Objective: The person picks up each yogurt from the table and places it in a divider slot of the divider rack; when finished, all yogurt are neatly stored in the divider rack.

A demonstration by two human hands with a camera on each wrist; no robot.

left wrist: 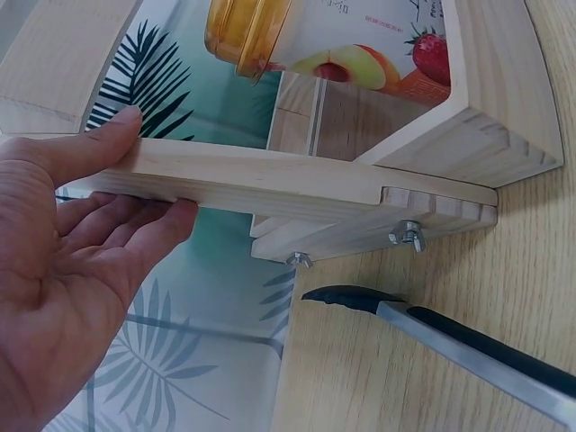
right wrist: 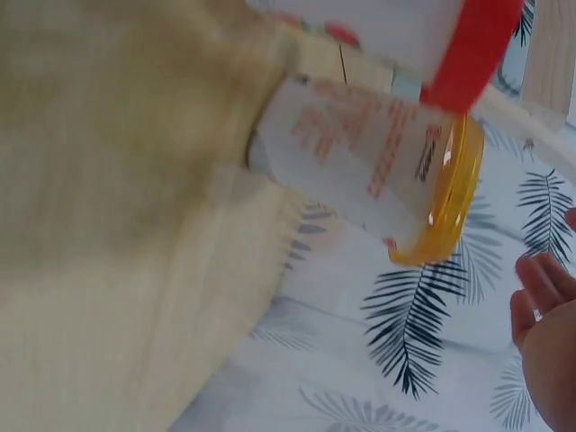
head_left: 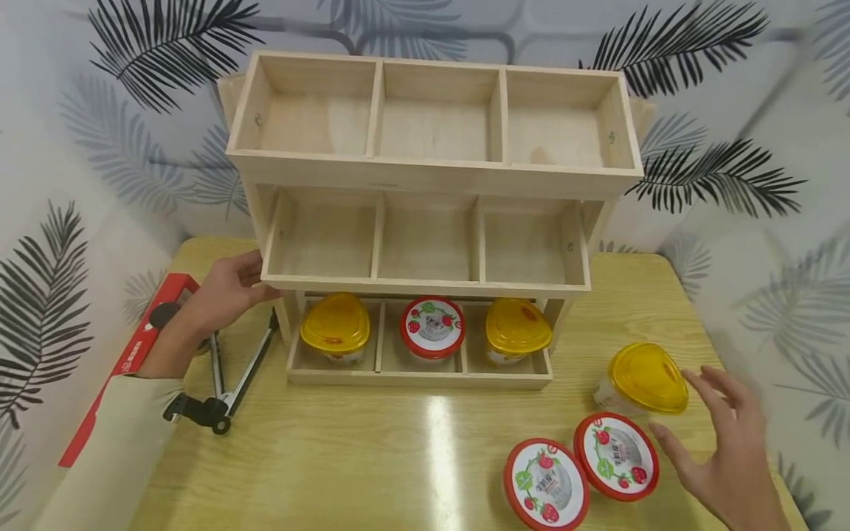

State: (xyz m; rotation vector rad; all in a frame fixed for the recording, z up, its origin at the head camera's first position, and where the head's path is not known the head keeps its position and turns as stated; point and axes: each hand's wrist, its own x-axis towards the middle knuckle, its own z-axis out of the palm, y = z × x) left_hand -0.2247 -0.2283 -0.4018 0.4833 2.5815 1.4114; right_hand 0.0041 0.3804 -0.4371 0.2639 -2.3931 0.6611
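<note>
My left hand (head_left: 222, 296) holds the left side upright of a three-tier wooden rack (head_left: 434, 175). In the left wrist view, the thumb lies on one face of that upright (left wrist: 270, 175) and the fingers lie against the other. My right hand (head_left: 730, 442), fingers parted and holding nothing, hovers at the right beside a yellow-lidded cup (head_left: 647, 377). Two red-lidded cups (head_left: 616, 456) with strawberry prints stand close by, nearer the front. The right wrist view shows the yellow-lidded cup (right wrist: 360, 162) apart from the fingers.
The rack's bottom tray (head_left: 425, 379) holds a yellow-lidded cup (head_left: 335, 323), a red-lidded cup (head_left: 432, 327) and another yellow-lidded cup (head_left: 518, 327), one per compartment. A red box (head_left: 136, 350) and a black-and-silver folding stand (head_left: 226, 391) lie left on the wooden table (head_left: 358, 457).
</note>
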